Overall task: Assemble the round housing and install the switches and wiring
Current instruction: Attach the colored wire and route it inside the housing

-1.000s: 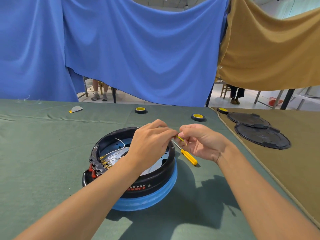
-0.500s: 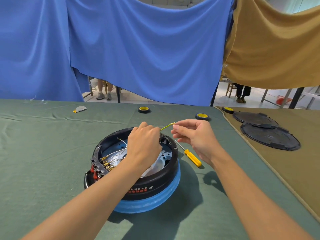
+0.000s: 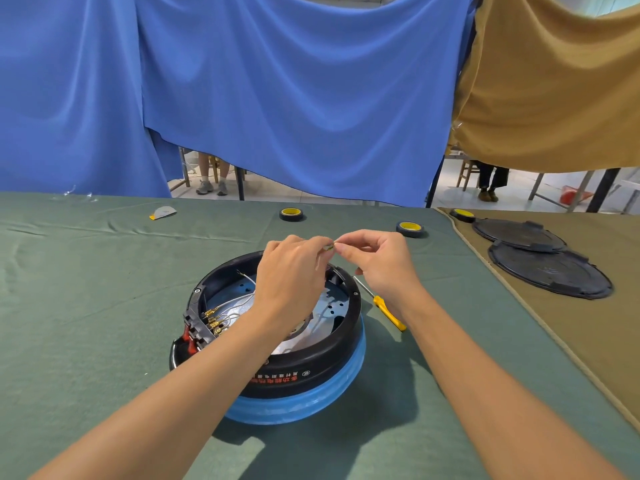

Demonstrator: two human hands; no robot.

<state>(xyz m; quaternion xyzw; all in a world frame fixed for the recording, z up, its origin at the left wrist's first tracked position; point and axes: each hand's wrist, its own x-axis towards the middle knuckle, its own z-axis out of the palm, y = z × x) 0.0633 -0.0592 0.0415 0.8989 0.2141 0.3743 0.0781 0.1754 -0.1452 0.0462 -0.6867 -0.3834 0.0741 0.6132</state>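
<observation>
Round housing: black ring on a blue base, open side up, at the centre of the green tabletop; brass-tipped wires sit at its left inner wall. Left hand and right hand: above the housing's far rim, fingertips meeting, both pinching one small yellow-green wire end. Yellow-handled screwdriver: lying just right of the housing. Tape roll and second tape roll: near the far edge. Black round covers: two, overlapping, far right.

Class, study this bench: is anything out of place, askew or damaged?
Nothing damaged or spilled. One white wire inside the round housing sticks up with a free end; the green cloth is creased at far left.
</observation>
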